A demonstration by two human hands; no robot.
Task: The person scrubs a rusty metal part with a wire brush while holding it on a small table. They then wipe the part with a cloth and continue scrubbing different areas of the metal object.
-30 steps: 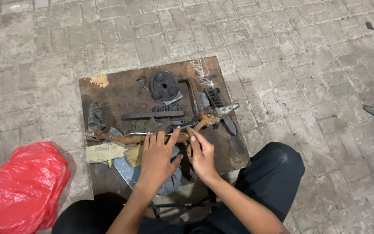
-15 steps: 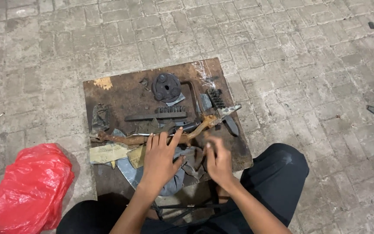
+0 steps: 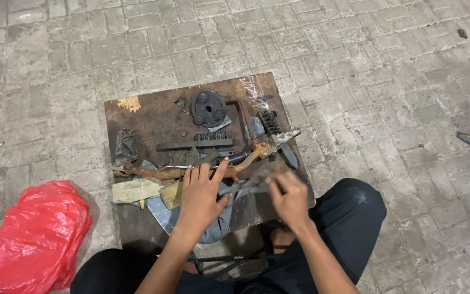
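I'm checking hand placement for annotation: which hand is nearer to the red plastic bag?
Left. The left hand presses on the rusty lever on the board, with the red plastic bag off to its left. The right hand is farther right, beyond the left one.

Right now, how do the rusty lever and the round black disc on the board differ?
The rusty lever is long, bent and orange-brown; the round black disc is compact, dark, with holes. The lever lies across the board's near half under the left hand; the disc sits untouched at the far edge. Both are worn metal parts lying on the board.
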